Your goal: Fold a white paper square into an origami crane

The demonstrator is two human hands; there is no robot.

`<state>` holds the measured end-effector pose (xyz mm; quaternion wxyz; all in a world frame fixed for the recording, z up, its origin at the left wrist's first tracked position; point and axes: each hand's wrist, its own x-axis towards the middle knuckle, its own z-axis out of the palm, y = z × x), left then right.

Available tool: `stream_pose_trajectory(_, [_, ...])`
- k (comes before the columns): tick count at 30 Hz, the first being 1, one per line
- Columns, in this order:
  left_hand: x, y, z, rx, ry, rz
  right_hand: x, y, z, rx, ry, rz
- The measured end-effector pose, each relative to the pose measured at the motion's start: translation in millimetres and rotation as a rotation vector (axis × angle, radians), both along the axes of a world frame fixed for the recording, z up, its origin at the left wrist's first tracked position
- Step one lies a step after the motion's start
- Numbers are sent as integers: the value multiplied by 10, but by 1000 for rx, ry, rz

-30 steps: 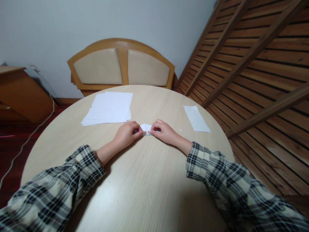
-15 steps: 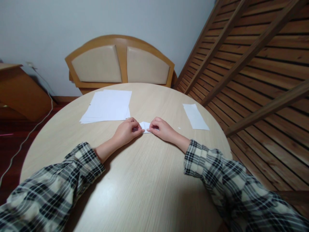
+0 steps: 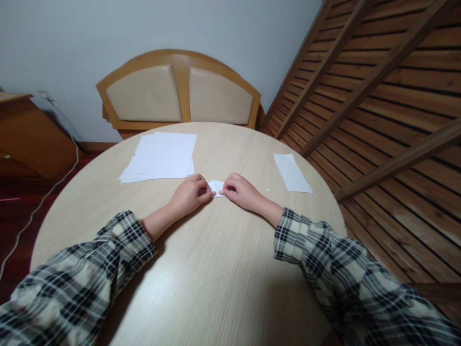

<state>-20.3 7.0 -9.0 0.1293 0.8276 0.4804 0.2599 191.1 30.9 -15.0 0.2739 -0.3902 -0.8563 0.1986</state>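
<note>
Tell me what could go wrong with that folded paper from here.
The left grip and right grip both pinch the folded paper, so an uneven pull might wrinkle or tear it. The left grip also sits close to the stack, so a slip could nudge it.

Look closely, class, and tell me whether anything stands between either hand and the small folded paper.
Nothing visible does: the left hand and right hand both touch the folded paper. The paper stack and paper strip lie off to either side.
</note>
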Motion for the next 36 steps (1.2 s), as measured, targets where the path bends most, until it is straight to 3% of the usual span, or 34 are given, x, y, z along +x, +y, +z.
stream_pose_trajectory(36, [29,-2,20,60,109,9,-52,-52,24,107,-135,-41])
